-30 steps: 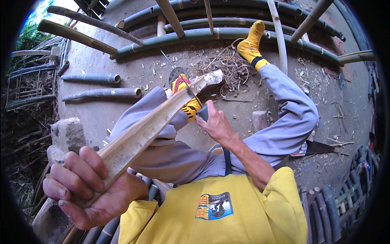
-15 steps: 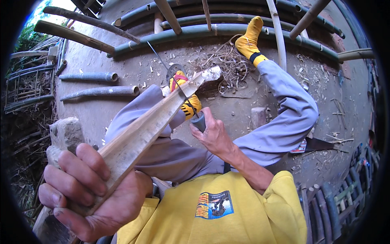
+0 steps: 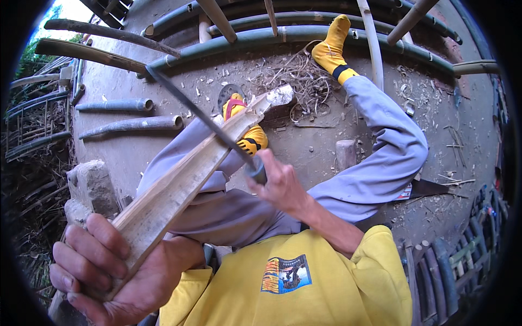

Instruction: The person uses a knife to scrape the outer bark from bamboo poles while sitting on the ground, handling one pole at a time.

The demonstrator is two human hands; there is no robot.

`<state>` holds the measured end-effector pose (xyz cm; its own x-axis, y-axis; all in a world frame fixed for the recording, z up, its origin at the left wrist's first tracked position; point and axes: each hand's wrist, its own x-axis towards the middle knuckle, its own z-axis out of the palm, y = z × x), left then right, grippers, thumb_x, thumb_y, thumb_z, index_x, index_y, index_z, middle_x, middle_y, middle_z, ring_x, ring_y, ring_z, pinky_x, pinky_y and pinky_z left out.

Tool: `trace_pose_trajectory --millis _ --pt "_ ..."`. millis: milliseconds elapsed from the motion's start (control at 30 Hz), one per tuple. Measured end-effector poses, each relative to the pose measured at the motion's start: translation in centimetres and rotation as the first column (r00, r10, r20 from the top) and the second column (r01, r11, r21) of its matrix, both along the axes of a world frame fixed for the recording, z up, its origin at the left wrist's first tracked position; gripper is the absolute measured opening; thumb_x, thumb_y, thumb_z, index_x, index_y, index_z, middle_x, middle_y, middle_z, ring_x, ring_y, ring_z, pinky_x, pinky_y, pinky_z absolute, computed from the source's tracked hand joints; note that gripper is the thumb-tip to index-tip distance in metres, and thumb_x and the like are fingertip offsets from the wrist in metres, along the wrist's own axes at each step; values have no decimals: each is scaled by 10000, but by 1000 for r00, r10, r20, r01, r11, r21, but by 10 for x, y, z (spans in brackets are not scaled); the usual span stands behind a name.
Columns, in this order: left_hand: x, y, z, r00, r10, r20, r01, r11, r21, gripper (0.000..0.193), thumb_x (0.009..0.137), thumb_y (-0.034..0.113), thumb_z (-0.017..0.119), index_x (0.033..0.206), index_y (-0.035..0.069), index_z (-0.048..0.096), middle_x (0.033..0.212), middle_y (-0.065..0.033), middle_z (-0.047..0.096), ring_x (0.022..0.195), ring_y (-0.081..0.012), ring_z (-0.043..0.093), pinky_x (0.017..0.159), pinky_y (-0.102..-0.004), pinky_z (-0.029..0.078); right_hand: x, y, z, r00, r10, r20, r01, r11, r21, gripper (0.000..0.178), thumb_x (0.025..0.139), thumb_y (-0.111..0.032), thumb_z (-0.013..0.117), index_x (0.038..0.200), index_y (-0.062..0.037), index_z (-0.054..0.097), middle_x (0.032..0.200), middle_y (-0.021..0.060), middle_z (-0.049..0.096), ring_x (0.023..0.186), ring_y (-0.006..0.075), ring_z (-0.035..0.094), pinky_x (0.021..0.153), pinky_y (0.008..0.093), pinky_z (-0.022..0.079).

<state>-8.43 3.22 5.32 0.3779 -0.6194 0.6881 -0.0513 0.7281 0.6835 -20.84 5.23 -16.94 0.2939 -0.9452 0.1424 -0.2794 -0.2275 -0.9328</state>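
Note:
My left hand (image 3: 111, 271) is closed around the near end of a split bamboo piece (image 3: 182, 182), its pale inner face turned up. The piece slants away to the right across my left leg. Its far end lies close to a whitish, rough-ended block (image 3: 281, 95); whether they touch, I cannot tell. My right hand (image 3: 284, 186) grips the grey handle (image 3: 258, 173) of a long-bladed knife (image 3: 187, 106). The blade points far left and crosses over the bamboo beyond its middle. Its flat side shows, slightly blurred; contact with the bamboo cannot be made out.
My feet in yellow socks (image 3: 333, 46) are stretched ahead, near a green bamboo rack (image 3: 304, 33) and a heap of shavings (image 3: 304, 81). Two bamboo lengths (image 3: 133, 126) lie left, behind a stone block (image 3: 92, 187). A dark blade (image 3: 427, 188) lies right of my leg.
The knife tip has swung left, and its blade, earlier seen nearly edge-on, now shows its broad side. My right hand has moved slightly left and down. The bamboo's near end has shifted slightly left.

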Motion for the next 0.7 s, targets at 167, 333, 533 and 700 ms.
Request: trace_pose_trajectory --millis 167,333,533,700 --pt "9 -10 3 995 -46 -86 48 998 30 241 809 150 552 692 132 342 624 20 292 516 -74 256 499 -232 235 -5 -27 -41 995 6 -97 34 915 403 381 810 -185 673 1008 -3 404 744 204 625 694 378 652 575 435 490" --pt "12 -21 11 992 -118 -37 120 990 80 162 839 169 523 751 113 399 649 19 319 541 -74 298 504 -228 287 -9 -26 -17 1000 -8 7 4 925 380 452 822 -200 681 1116 9 408 737 175 628 668 281 658 585 387 499" --pt "14 -47 9 990 -139 -24 141 982 124 175 859 173 496 730 130 386 638 18 306 545 -81 304 524 -247 295 -12 -30 49 982 -85 166 114 978 -175 423 823 -159 685 1117 0 426 716 121 601 631 223 644 556 338 506" --pt "7 -50 9 989 -130 -75 138 985 104 206 875 152 450 696 133 352 629 24 272 537 -84 275 527 -253 275 -11 -38 -44 999 -20 -39 34 911 410 359 839 -246 669 979 -3 445 626 80 573 486 163 585 425 310 459"
